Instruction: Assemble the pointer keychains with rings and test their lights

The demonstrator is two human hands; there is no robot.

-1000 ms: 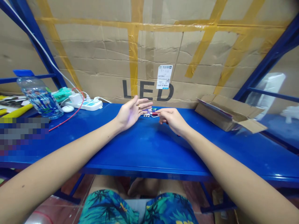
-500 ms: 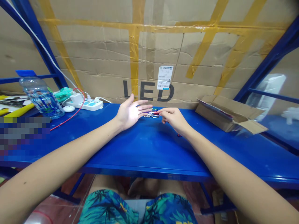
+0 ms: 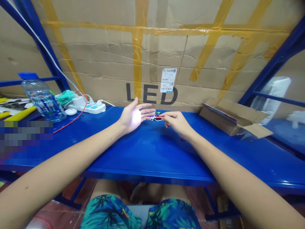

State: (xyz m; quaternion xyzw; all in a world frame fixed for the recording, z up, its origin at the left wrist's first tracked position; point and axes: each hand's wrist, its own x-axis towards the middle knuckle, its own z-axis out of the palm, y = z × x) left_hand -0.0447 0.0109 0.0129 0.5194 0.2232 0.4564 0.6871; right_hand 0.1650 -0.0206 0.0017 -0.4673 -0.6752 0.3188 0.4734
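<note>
My left hand (image 3: 132,117) is held up over the blue table, palm turned toward the right, fingers stretched out and holding nothing. A bright, slightly violet spot of light falls on its palm. My right hand (image 3: 175,121) pinches a small red flashlight (image 3: 159,117) between thumb and fingers, its front end pointing at the left palm. A silvery clip-like loop hangs at the flashlight. Behind the fingertips lie several small shiny coloured pieces (image 3: 157,113), partly hidden by my hands. Near my right wrist a small red item (image 3: 182,139) lies on the table.
On the blue table (image 3: 152,159) an open cardboard box (image 3: 224,119) stands at right. At left are a water bottle (image 3: 44,98), a white power strip (image 3: 94,108), a white mouse-like item (image 3: 71,111) and a red cable (image 3: 78,118). A large cardboard sheet (image 3: 107,63) closes the back.
The light spot on my left palm has shifted slightly lower and looks less white, more violet. Both hands have barely moved, and the right still holds the flashlight.
</note>
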